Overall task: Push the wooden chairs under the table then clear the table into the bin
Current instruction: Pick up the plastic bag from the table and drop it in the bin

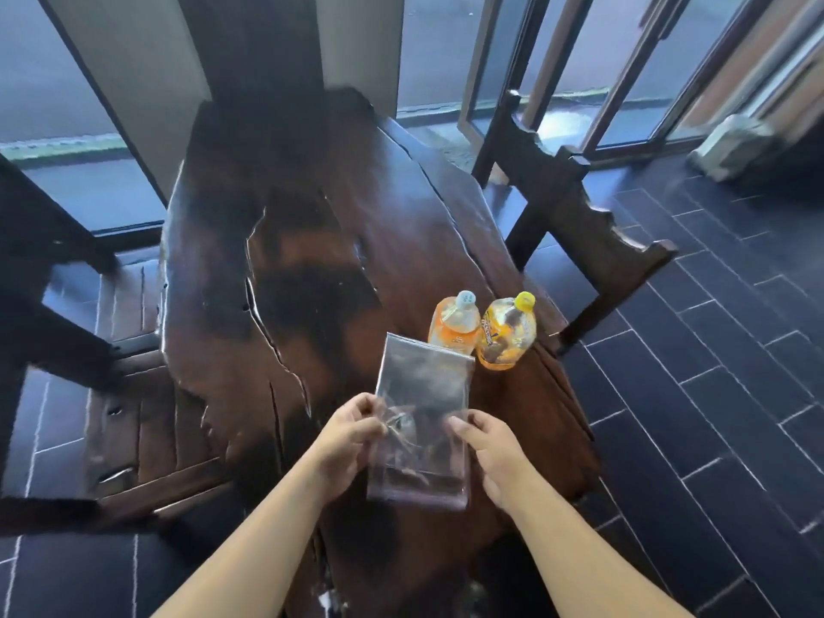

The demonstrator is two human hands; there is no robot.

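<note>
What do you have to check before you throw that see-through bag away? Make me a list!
1. Grip on the clear plastic bag by the left hand and right hand: ok.
2. Caps on the blue-capped bottle and yellow-capped bottle: ok.
3. Is the table cleared: not ok, both bottles stand on it.
4. Is the left chair pushed under: not ok, its seat shows beside the table.
5. Is the right chair pushed under: cannot tell, seat hidden.
6. Where the bin is: cannot tell, none in view.

Dark reddish-brown table (276,243), clear plastic bag (423,385), two orange-yellow bottles (455,327), dark blue-black tiled floor (713,372).
</note>
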